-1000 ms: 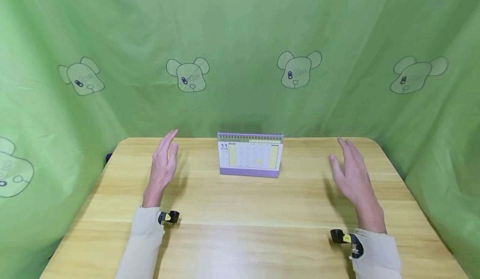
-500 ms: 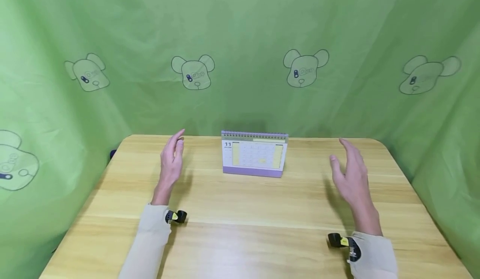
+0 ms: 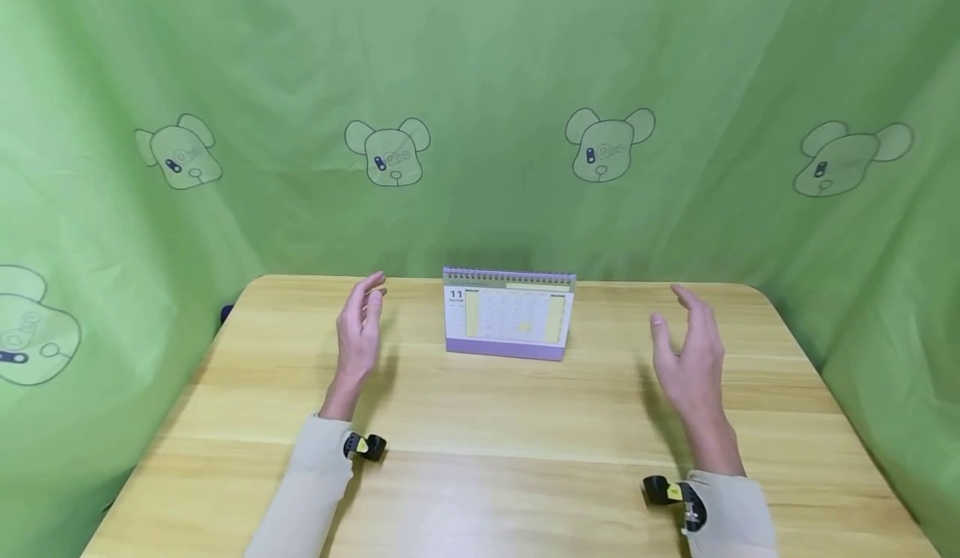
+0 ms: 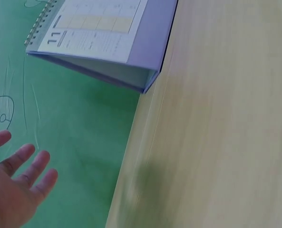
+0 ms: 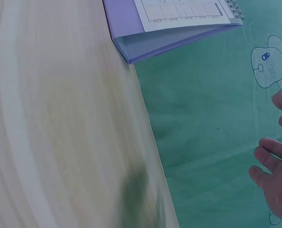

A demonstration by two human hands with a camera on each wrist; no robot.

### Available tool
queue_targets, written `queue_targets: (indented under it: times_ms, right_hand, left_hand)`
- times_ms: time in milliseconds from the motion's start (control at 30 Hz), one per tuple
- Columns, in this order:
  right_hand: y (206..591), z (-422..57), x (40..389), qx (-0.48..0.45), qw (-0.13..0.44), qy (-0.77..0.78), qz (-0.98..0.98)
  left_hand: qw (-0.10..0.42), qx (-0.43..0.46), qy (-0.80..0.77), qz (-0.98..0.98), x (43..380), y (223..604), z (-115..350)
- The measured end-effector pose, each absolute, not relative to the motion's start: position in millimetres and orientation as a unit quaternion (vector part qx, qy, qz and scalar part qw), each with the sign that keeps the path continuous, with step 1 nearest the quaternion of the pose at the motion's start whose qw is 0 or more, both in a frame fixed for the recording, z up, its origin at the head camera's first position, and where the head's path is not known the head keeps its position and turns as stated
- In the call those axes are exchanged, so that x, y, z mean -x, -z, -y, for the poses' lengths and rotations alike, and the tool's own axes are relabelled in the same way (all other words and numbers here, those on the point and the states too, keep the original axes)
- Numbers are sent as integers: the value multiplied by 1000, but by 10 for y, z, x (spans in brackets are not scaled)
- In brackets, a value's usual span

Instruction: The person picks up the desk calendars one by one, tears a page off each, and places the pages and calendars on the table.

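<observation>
A spiral-bound desk calendar (image 3: 507,314) with a purple base stands upright near the far edge of the table, its page marked 11 facing me. To its left my left hand (image 3: 360,329) hovers above the wood, fingers loosely extended and touching nothing. On the other side my right hand (image 3: 692,358) is held in the air, thumb apart from the fingers, also holding nothing. Both wrist views show the calendar's side, a hollow tent shape: the left wrist view has the calendar (image 4: 98,35) at the top, and the right wrist view has the calendar (image 5: 174,23) likewise at the top.
The light wooden table (image 3: 510,424) has rounded far corners. A green curtain (image 3: 480,124) printed with bear heads hangs behind it and along both sides. A small dark object (image 3: 226,314) shows at the table's left edge. Each wrist wears a black camera.
My left hand has moved right, closer to the calendar. The right hand has shifted slightly left. The head view has moved a little, and the calendar stays in its place.
</observation>
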State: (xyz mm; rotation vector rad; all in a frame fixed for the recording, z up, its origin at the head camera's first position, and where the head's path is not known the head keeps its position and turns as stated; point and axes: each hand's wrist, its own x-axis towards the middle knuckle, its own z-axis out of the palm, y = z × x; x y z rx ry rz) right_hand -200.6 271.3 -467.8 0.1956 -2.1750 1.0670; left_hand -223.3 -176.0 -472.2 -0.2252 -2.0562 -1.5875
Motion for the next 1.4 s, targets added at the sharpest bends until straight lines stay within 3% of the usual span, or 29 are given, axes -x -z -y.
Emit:
queue_targets:
  times_ms: [300,767,900,1400]
  right_hand:
    - [4671,-2662,2001,-51,340,-451,824]
    - [4467,-2330,1763,-23,292,-558,776]
    - [4481,-2289,1774,-34,294,-573,765]
    - [4510,-2146,1800,-46,310,-586,747]
  left_hand:
    - [242,79,616,745,2115,4434,1534]
    - [211,103,666,708,2122,4637,1529]
    - [208,94,674,703,2214,4832,1542]
    - [210,61,701,679,2178,4900,1432]
